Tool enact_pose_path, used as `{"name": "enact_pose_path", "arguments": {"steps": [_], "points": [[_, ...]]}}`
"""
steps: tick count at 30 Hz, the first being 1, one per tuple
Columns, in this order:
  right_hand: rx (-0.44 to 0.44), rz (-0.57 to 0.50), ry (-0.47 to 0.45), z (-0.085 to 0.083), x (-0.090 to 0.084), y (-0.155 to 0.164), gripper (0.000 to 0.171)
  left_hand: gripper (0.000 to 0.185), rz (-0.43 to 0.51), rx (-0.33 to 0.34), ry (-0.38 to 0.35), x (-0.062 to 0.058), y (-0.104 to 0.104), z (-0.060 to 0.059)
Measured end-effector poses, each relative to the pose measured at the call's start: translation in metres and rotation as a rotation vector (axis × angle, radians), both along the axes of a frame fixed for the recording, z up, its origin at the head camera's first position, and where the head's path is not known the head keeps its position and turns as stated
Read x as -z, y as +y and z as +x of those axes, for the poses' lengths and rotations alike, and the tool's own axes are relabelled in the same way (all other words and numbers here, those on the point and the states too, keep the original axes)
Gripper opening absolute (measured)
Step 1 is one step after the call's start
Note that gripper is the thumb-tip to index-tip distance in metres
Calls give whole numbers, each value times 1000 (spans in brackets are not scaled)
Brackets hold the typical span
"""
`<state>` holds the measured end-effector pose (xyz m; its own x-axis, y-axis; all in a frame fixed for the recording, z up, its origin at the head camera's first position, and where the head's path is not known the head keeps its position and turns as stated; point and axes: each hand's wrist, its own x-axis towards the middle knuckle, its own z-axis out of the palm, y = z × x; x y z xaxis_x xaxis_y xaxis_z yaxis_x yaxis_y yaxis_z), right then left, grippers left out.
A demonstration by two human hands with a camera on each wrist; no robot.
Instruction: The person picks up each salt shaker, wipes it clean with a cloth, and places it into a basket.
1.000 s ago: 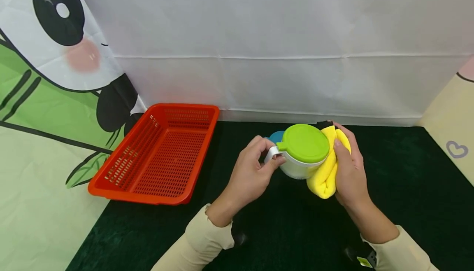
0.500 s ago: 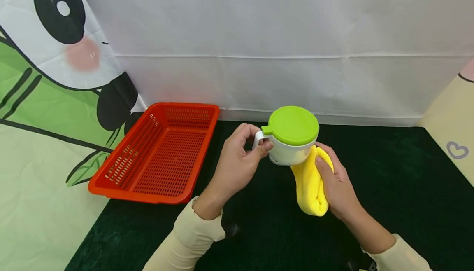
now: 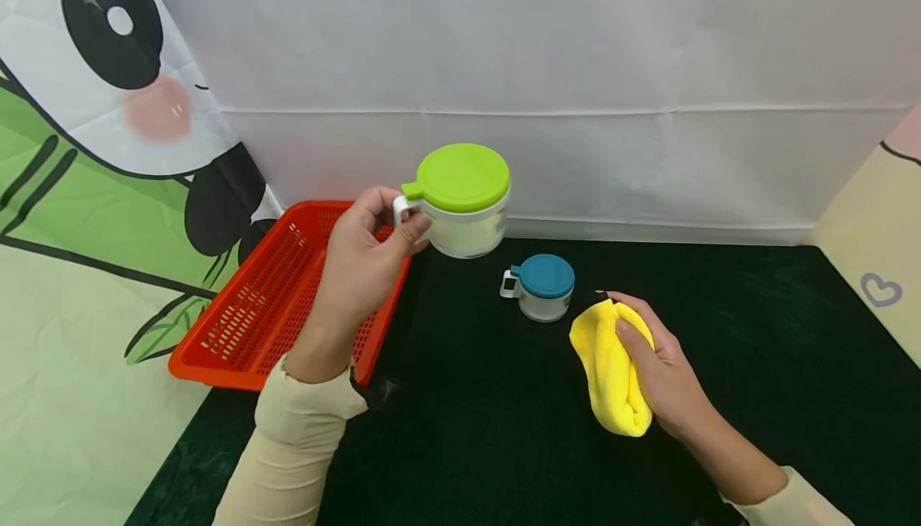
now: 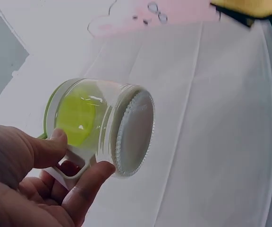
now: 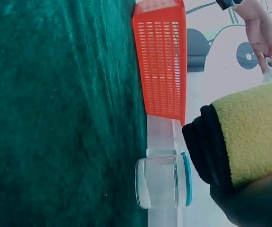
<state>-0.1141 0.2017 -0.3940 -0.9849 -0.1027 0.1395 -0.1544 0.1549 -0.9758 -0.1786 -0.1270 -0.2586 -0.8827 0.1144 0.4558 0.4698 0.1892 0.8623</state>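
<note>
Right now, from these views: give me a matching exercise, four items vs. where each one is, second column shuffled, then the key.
Items:
1. green-lidded jar
2. blue-lidded jar
3. yellow cloth
4. red basket

Places:
A. gripped in the right hand
B. at the left edge of the dark mat
C. held up by its handle in the left hand
D. standing on the mat beside the cloth

Pairs: 1-C, 2-D, 3-A, 4-B

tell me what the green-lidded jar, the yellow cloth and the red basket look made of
Jar: clear, glossy body, glass or hard plastic, with a smooth plastic lid. Cloth: soft fuzzy microfibre-like fabric, folded thick. Basket: rigid moulded plastic, perforated all over.
</note>
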Motion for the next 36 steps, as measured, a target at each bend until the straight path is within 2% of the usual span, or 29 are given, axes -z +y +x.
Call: {"name": "enact_pose_path", "arguments": {"steps": [6,12,17,24,28,36], "points": [[0,12,5,3,0,5,39,23,-44,-89,-24,-7,-33,-16],[13,19,-4,6,1,9,39,25,-111,-145,-77,-5,-62,-31],[4,12,-2,7,1,11,39,25,-118,-175,-90,2,-82,-50],[19,4,-8,9,2,17,38,25,-197,-216,-121,8,-107,-77],[32,11,-15,11,3,20,38,25,-219,-218,-164,15,-116,-91],[35,1,-19,13,5,23,38,29,-308,-243,-286,38,-128,-123]]}}
